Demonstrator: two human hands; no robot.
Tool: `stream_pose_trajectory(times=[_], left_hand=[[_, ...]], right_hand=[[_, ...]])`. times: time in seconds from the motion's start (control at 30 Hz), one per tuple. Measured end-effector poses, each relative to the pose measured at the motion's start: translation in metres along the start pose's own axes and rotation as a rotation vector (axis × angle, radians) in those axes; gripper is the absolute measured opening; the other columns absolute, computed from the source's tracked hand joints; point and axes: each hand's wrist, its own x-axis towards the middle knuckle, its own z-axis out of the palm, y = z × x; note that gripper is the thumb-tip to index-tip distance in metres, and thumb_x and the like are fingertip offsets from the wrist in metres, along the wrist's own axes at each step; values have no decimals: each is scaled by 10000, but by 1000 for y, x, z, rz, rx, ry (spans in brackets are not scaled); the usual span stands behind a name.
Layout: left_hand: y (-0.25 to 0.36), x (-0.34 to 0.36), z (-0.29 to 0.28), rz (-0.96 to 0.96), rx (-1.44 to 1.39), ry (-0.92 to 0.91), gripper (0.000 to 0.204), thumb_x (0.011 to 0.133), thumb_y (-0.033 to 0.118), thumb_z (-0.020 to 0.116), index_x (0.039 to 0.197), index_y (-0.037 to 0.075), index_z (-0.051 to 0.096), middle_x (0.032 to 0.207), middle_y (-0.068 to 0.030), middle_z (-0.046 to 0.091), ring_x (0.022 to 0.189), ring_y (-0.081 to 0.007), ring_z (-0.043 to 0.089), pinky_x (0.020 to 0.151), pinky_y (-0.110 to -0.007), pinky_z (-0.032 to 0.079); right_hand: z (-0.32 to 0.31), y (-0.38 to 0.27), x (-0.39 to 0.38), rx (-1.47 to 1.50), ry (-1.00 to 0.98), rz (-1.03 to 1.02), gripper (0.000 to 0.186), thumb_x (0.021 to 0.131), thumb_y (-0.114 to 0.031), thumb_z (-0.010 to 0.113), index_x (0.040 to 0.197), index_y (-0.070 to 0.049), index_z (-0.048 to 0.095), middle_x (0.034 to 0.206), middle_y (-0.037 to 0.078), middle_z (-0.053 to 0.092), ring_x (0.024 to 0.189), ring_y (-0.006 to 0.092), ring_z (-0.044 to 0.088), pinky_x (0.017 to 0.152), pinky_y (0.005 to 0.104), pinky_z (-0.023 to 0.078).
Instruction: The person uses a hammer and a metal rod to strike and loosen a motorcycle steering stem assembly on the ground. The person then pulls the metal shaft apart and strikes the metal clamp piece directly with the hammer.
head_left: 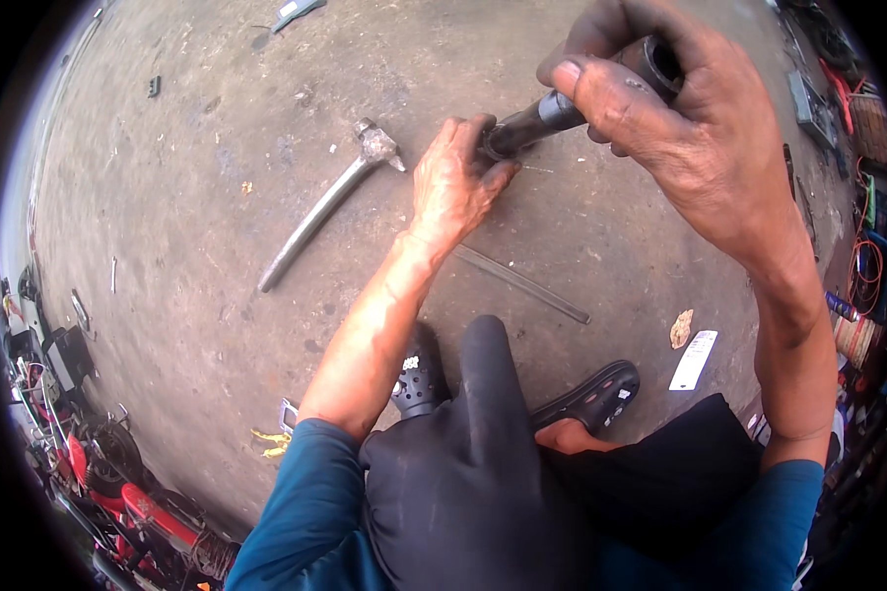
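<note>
A dark metal tube [532, 126] with a shiny grey band slants between my hands above the concrete floor. My left hand [453, 182] is closed around its lower left end, and part of that end is hidden behind the fingers. My right hand [685, 123] wraps a wider black hollow cylinder [658, 65] at the upper right end, its round opening facing right. Whether the cylinder and tube are one piece, I cannot tell. Left of my left hand lies a hammer [330, 205] with a metal handle. A thin metal bar [527, 286] rests on the floor beyond my knees.
A white paper tag [694, 361] and a crumpled brown scrap [681, 329] lie right of my shoe [591, 394]. Red motorcycle parts [158, 517] crowd the lower left. Tools, an orange cable [865, 276] and a grey box [811, 108] line the right edge.
</note>
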Motion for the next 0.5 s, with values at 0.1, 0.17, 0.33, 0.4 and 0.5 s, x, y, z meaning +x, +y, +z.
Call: stream_pose_trajectory(times=[0.1, 0.17, 0.33, 0.4, 0.5], left_hand=[[2, 4, 0, 10, 6, -22, 525, 710, 210, 793, 1170, 81, 575, 996, -133, 569, 937, -342, 589, 806, -419, 486], [-5, 7, -2, 42, 16, -28, 520, 710, 219, 793, 1161, 78, 578, 976, -132, 569, 926, -341, 590, 803, -418, 486], [-9, 13, -1, 75, 10, -77, 495, 708, 244, 794, 1126, 74, 589, 913, -126, 571, 896, -337, 590, 786, -421, 484], [-13, 12, 2, 114, 59, -34, 478, 707, 253, 794, 1104, 76, 596, 889, -124, 576, 871, -332, 592, 759, -419, 487], [-18, 10, 6, 153, 63, 21, 481, 708, 265, 793, 1102, 73, 595, 887, -125, 575, 853, -330, 593, 736, -416, 488]], right_hand=[[1, 2, 3, 33, 0, -13, 140, 870, -126, 656, 909, -14, 582, 647, 26, 592, 542, 46, 521, 463, 222, 392], [-2, 3, 8, 79, -45, -48, 133, 874, -118, 650, 907, -15, 573, 636, 26, 581, 541, 50, 518, 461, 222, 390], [7, 14, 11, 91, 20, -167, 124, 879, -113, 641, 884, -17, 562, 615, 27, 556, 531, 61, 492, 457, 224, 375], [6, 13, 13, 54, 0, -206, 123, 880, -112, 639, 875, -16, 563, 600, 28, 534, 525, 73, 474, 461, 235, 369], [9, 8, 15, -12, 75, -257, 123, 882, -115, 632, 857, -14, 565, 585, 36, 508, 518, 91, 454, 469, 251, 366]])
